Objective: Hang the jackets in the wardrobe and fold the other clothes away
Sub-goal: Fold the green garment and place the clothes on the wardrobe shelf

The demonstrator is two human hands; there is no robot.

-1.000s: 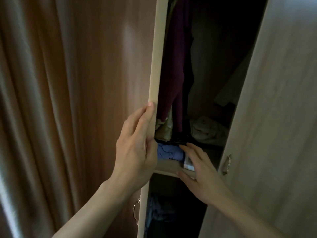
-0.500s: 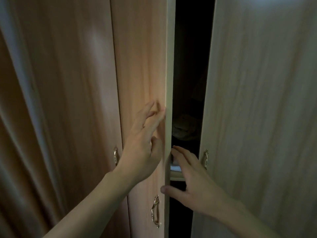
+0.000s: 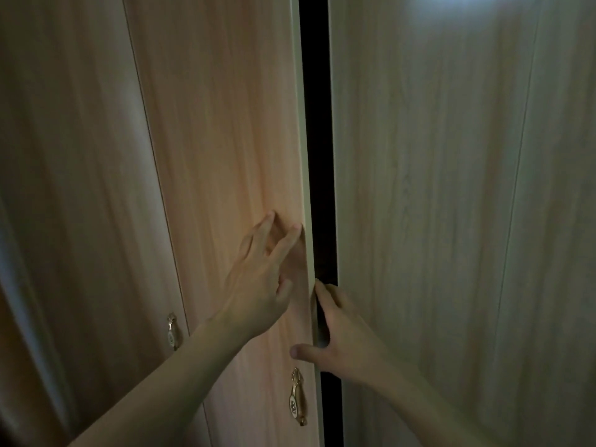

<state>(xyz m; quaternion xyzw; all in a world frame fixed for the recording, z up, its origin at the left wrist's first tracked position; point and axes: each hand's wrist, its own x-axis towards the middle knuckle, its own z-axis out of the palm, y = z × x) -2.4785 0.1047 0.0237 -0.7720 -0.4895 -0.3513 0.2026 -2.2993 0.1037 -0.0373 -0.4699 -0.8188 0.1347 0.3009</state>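
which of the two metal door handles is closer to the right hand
The ornate brass handle near the open edge of the pinkish wooden door, just below the right hand; the other handle sits far left.

perhaps a curtain (image 3: 13, 285) at far left.

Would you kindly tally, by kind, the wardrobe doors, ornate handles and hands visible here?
Wardrobe doors: 3, far-left door, middle door, right door
Ornate handles: 2, left handle, lower handle
Hands: 2, left hand, right hand
Total: 7
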